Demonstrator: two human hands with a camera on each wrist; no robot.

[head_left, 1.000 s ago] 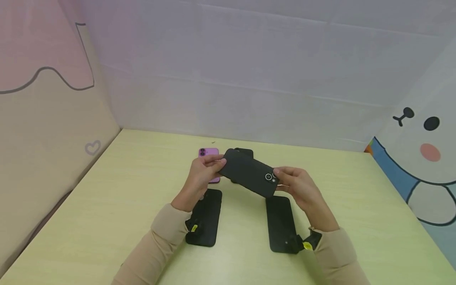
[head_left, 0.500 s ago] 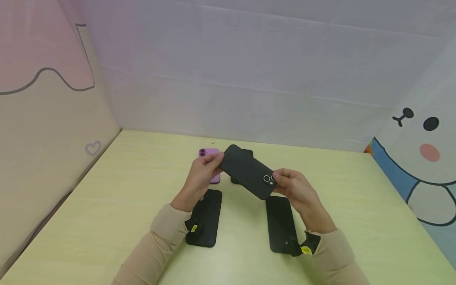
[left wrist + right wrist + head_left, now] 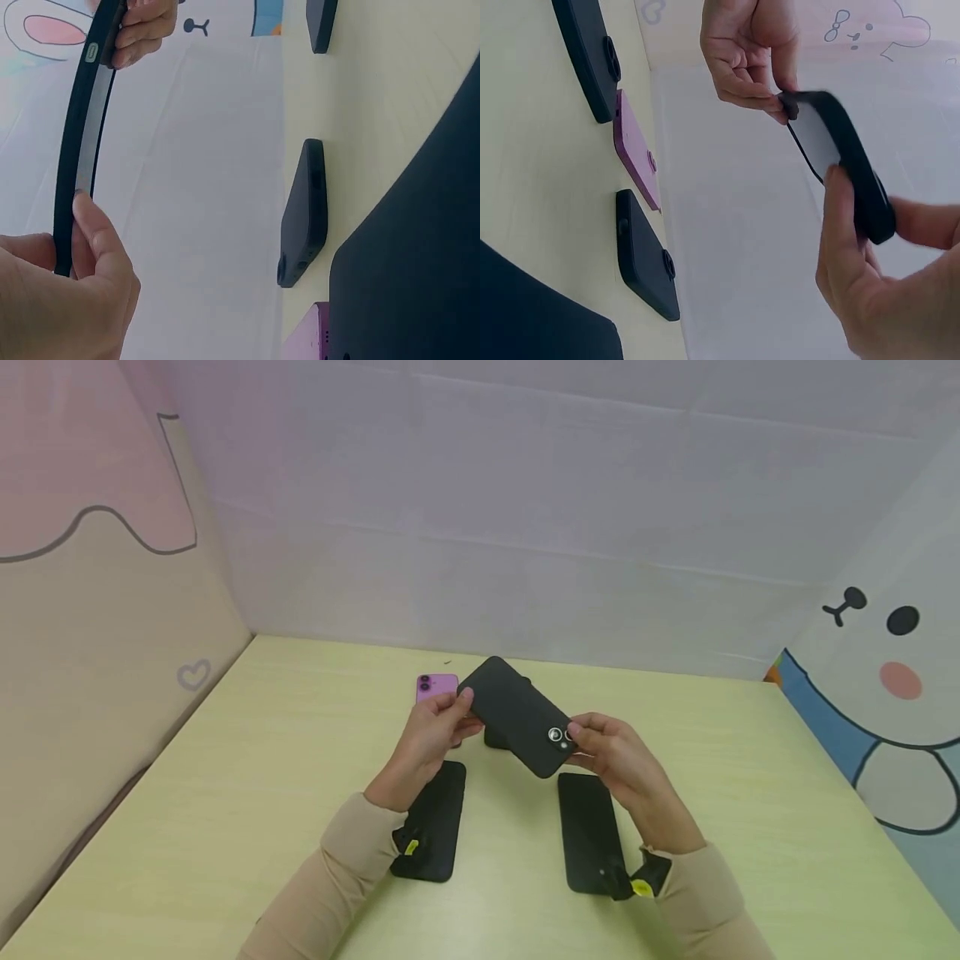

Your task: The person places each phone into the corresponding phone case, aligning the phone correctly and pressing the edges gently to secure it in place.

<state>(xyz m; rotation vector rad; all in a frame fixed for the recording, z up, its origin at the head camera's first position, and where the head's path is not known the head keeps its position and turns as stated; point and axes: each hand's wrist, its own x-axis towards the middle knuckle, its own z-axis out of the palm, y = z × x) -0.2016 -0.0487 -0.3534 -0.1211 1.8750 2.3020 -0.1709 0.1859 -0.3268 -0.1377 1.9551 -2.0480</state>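
Both hands hold a black-cased phone [image 3: 513, 710] above the table, tilted, its back and camera rings facing up in the head view. My left hand [image 3: 420, 739] pinches its far left end between thumb and fingers. At the camera end, my right hand [image 3: 622, 764] pinches the corner, thumb on top and partly over the rings. Both wrist views show a pale, shiny face on the underside of the held phone [image 3: 84, 120], framed by the black case edge, which looks curved in the left wrist view. Whether the case sits fully on the phone I cannot tell.
A purple phone [image 3: 435, 685] and a black phone [image 3: 495, 737] lie at the back, partly covered by the hand and held phone. Nearer are two black phones, one left [image 3: 444, 827] and one right [image 3: 590, 831], under the wrist cameras. A pale cloth wall [image 3: 480, 527] stands behind.
The held phone has turned clockwise, its left end rising and its camera end shifting left. My right hand has moved slightly left with it. The phones on the table stay put.
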